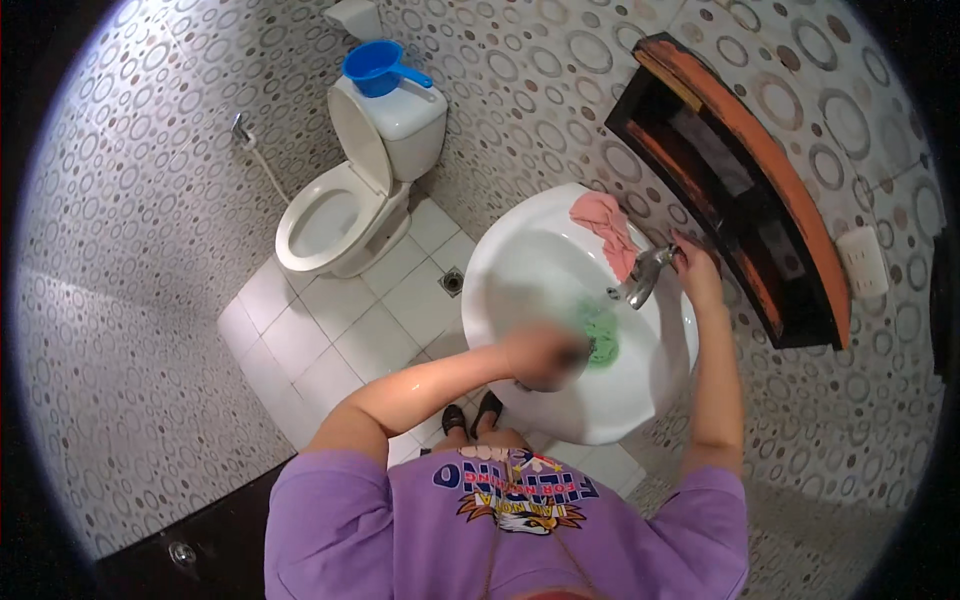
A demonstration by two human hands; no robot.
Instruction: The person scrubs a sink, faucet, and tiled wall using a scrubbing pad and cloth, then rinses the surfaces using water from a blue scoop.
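Note:
A white ceramic washbasin (637, 390) lies before me, with green liquid or a green thing (602, 341) around its drain. Over the basin's near left side is my left hand (544, 356), blurred; whether it holds something dark at its fingers cannot be told. My right hand (694, 262) reaches to the back of the basin, its fingers at the handle end of the chrome faucet (643, 277). Beside the faucet, a pink cloth (602, 221) drapes over the basin's back rim.
A black and orange wall shelf (750, 150) curves behind the faucet, near a white outlet plate (862, 261). At the back left stands a white toilet (330, 217) with its lid up and a blue dipper (373, 69) on the tank. A floor drain (451, 281) lies left of the basin.

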